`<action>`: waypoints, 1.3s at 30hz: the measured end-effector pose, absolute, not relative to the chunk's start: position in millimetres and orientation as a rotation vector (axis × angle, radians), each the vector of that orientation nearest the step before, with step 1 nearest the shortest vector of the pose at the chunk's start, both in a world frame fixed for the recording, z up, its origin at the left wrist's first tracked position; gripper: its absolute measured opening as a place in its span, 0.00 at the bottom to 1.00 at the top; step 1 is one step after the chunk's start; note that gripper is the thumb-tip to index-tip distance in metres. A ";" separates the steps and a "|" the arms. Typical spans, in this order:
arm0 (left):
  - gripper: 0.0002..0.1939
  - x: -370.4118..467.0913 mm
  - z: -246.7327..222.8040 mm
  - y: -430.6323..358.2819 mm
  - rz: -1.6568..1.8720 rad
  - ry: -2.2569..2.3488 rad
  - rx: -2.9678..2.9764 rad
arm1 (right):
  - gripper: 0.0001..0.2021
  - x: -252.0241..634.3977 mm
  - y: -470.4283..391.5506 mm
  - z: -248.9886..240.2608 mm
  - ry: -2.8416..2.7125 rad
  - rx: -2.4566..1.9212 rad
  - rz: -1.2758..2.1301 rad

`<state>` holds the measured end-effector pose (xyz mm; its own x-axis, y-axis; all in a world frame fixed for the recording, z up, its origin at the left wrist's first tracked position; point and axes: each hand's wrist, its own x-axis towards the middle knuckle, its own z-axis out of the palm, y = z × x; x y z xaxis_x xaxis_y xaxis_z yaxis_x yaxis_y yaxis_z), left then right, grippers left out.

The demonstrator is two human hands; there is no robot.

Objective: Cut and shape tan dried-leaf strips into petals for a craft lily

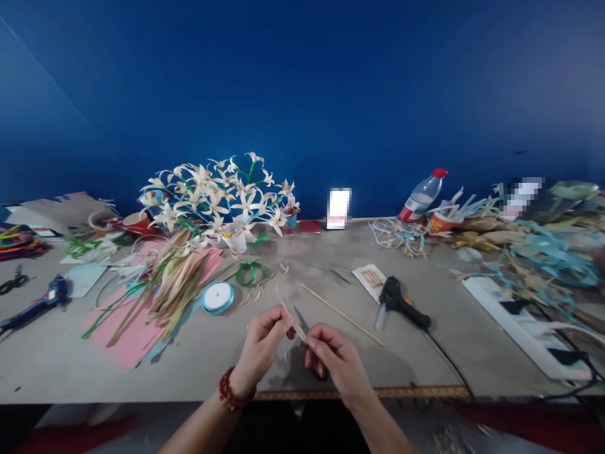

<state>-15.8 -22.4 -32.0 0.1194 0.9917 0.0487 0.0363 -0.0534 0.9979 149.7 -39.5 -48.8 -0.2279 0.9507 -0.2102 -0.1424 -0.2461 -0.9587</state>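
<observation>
Near the front edge of the grey table, my left hand [268,337] pinches the upper end of a thin pale strip [299,329]. A red bead bracelet circles the left wrist. My right hand [333,356] has its fingers closed round the strip's lower end. Scissors [299,318] point up between the hands; their dark handle shows under my right fingers, and whether that hand holds them is hard to tell. A thin wooden stick [343,314] lies just beyond my right hand.
Left stand white flowers [215,198] in a cup, with dried strips [177,287] on pink paper and a blue ribbon spool [217,297]. Right are a black glue gun [404,304], a power strip [513,334], a tilted bottle [421,195] and tangled blue fibres [558,252].
</observation>
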 end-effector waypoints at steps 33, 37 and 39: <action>0.09 -6.7 -45.1 -33.4 1.047 1.209 1.430 | 0.13 164.5 -45.7 -61.7 -1.764 -1.390 0.881; 0.11 -8.0 -48.6 -31.6 1.074 1.179 1.314 | 0.09 174.3 -53.2 -65.6 -2.064 -1.516 0.539; 0.12 -8.9 -51.8 -30.7 1.080 1.165 1.281 | 0.07 177.7 -58.6 -69.0 -2.198 -1.571 0.401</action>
<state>-8.9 -30.7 -51.8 0.1197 0.9925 -0.0262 0.0490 0.0205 0.9986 177.7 -58.6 -69.0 -0.2828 0.9458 0.1597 0.8286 0.3248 -0.4559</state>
